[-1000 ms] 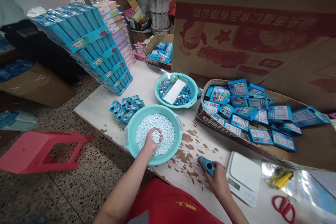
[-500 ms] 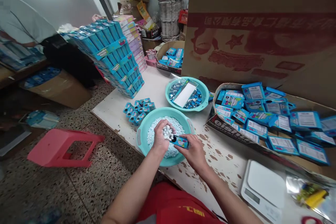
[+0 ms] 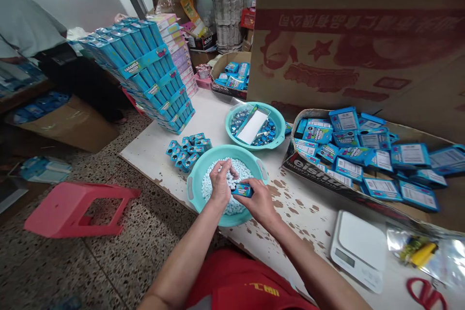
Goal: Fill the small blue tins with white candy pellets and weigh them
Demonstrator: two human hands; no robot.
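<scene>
My left hand [image 3: 220, 183] is cupped, fingers curled round a small heap of round white candies [image 3: 231, 181], over the turquoise basin [image 3: 194, 174]. Loose pale candies [image 3: 207, 186] fill the basin's bottom. In my right hand [image 3: 261, 201] is a small blue candy box [image 3: 242, 190], tilted with its end against the candies in my left palm. Behind the left rim stands a cluster of small blue boxes [image 3: 187, 152], their ends facing up. A second turquoise basin [image 3: 278, 140] holds blue and silver round pieces and a tray with a white panel.
On the right, a long carton [image 3: 319, 172] is heaped with blue boxes. Nearer me lie a white scale [image 3: 359, 247], red scissors [image 3: 425, 295] and a plastic bag [image 3: 450, 261]. Stacked display boxes [image 3: 145, 75] rise at the left. A red stool [image 3: 72, 208] and another person [image 3: 32, 24] are beyond.
My left fingers have curled in over the candies, and fewer show in the palm. The blue box has stayed against that hand. The whole view has shifted slightly.
</scene>
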